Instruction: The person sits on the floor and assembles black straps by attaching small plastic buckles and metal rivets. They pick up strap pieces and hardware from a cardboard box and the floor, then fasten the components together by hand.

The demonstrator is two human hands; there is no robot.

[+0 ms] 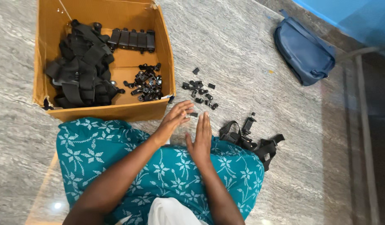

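Sitting on the grey veined marble floor, the person has both bare hands out over the teal floral-print cloth that covers the lap. Biggest thing on show is the open brown cardboard box at the upper left of the floor: inside it a heap of black webbing straps fills the left side, a row of black clamp-shaped holders lines the far wall, and a pile of small black plastic fittings sits in the near right corner. Over by the far right edge of the floor lies a blue fabric bag, well apart from everything else. Closer in, a black strap harness with an upright clip mount rests on the floor just beside the right knee. Then the smallest lot: a scatter of loose black plastic clips on the bare floor just right of the box.

Now the hands. The left hand is stretched flat, fingers released and spread, its fingertips just short of the nearest loose clip, a small dark piece lying right at them; whether skin touches it, I cannot tell. The right hand is flat too, fingers straight and together, grasping nothing, with the scatter of clips lying beyond its fingertips toward the far side.
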